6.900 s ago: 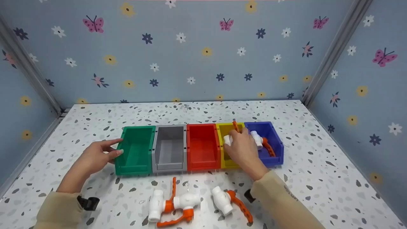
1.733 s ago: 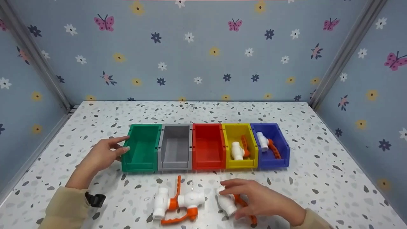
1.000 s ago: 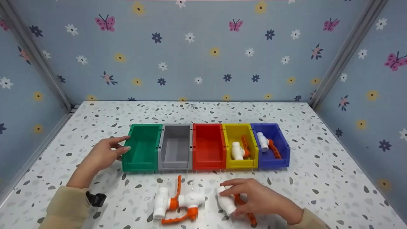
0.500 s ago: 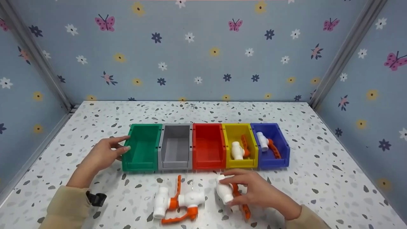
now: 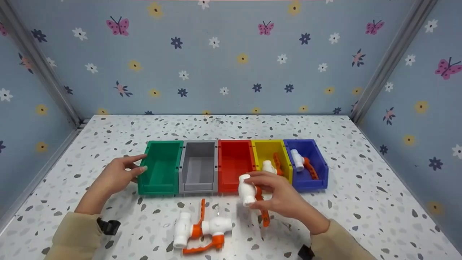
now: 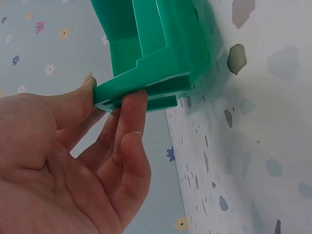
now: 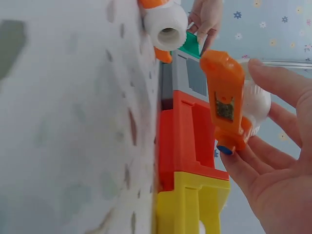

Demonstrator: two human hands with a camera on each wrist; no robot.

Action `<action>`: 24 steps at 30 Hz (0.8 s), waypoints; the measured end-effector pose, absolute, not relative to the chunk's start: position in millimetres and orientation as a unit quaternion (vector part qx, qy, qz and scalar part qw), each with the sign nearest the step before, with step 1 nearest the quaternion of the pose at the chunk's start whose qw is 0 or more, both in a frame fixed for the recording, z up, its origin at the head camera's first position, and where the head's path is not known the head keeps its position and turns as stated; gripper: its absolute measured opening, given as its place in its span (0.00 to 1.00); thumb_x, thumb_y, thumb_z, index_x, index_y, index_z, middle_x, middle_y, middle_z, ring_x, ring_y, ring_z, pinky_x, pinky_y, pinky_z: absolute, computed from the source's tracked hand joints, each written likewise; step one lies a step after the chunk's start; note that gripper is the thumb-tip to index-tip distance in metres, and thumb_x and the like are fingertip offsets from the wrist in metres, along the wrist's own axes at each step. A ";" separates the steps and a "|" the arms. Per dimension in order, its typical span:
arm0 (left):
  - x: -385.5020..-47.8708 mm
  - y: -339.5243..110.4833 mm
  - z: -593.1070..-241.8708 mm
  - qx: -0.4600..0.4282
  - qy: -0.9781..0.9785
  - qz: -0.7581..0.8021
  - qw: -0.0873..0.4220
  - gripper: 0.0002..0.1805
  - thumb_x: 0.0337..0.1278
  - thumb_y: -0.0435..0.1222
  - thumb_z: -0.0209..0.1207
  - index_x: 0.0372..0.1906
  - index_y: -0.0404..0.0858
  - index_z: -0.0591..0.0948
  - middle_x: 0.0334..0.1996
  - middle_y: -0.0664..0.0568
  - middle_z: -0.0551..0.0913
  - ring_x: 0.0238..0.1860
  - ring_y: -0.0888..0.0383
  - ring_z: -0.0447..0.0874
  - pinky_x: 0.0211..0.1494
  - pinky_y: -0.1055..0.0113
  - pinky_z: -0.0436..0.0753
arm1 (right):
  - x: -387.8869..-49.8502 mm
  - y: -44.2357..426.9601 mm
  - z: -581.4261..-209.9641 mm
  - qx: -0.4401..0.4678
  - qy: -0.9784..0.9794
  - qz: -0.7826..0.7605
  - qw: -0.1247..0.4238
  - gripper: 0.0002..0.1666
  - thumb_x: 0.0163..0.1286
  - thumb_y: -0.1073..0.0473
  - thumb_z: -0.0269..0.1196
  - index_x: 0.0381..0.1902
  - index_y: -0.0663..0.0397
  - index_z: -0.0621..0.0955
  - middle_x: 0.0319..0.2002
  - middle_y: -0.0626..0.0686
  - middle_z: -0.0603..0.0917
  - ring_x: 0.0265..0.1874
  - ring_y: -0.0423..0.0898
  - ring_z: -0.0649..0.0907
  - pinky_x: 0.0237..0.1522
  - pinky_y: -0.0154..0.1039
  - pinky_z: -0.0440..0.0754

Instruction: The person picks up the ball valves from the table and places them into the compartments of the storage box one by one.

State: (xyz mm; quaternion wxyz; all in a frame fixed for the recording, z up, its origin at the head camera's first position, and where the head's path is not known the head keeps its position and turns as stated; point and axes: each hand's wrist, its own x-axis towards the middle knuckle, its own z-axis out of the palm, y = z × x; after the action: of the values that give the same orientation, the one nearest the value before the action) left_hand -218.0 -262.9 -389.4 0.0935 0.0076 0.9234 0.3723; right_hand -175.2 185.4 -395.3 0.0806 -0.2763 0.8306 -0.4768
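My left hand (image 5: 117, 176) pinches the left side wall of the green bin (image 5: 158, 189); in the left wrist view the thumb and fingers (image 6: 134, 114) grip that wall. My right hand (image 5: 285, 198) holds a white valve (image 5: 247, 190) with an orange handle (image 5: 265, 217), raised off the table in front of the red bin (image 5: 236, 187) and yellow bin (image 5: 288, 169). In the right wrist view the orange handle (image 7: 225, 92) faces the camera, with the white body (image 7: 256, 105) between thumb and fingers.
Two more valves lie on the speckled table, one upright in line (image 5: 182, 230), one sideways (image 5: 217, 226). The grey bin (image 5: 198, 187) stands between green and red. One valve (image 5: 269, 167) lies in the yellow bin, another (image 5: 298, 160) in the blue bin (image 5: 311, 185). Patterned walls surround the table.
My right hand has lifted the valve from the table and carried it forward and slightly left, towards the bins. The valve in the yellow bin was released earlier. My left hand stays at the green bin.
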 end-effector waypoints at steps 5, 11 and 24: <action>-217.8 -262.8 -387.6 0.006 0.925 0.368 0.093 0.32 0.74 0.42 0.55 0.77 0.38 0.62 0.53 0.33 0.77 0.41 0.49 0.86 0.57 0.41 0.76 | -186.4 176.9 -389.9 -0.264 0.831 -0.486 0.057 0.31 0.57 0.55 0.77 0.60 0.40 0.82 0.64 0.45 0.74 0.61 0.47 0.77 0.59 0.39 0.76; -219.0 -263.2 -386.4 0.007 0.925 0.368 0.092 0.32 0.74 0.42 0.55 0.77 0.38 0.62 0.54 0.33 0.76 0.41 0.49 0.86 0.58 0.39 0.75 | -199.0 166.1 -387.5 -0.249 0.826 -0.505 0.030 0.31 0.58 0.55 0.76 0.60 0.43 0.80 0.62 0.46 0.74 0.58 0.48 0.78 0.59 0.44 0.77; -218.2 -262.5 -386.9 0.001 0.925 0.368 0.095 0.32 0.74 0.42 0.55 0.77 0.39 0.62 0.54 0.33 0.76 0.41 0.49 0.85 0.53 0.46 0.78 | -226.3 151.9 -390.3 -0.238 0.840 -0.487 -0.028 0.31 0.60 0.60 0.74 0.61 0.45 0.77 0.61 0.47 0.72 0.57 0.49 0.76 0.59 0.48 0.77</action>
State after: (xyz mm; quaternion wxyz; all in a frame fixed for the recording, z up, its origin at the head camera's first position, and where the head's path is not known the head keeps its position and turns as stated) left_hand -218.2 -262.5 -386.9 0.0951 0.0006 0.9250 0.3679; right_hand -226.3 151.9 -390.3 -0.0281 -0.2380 0.8397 -0.4873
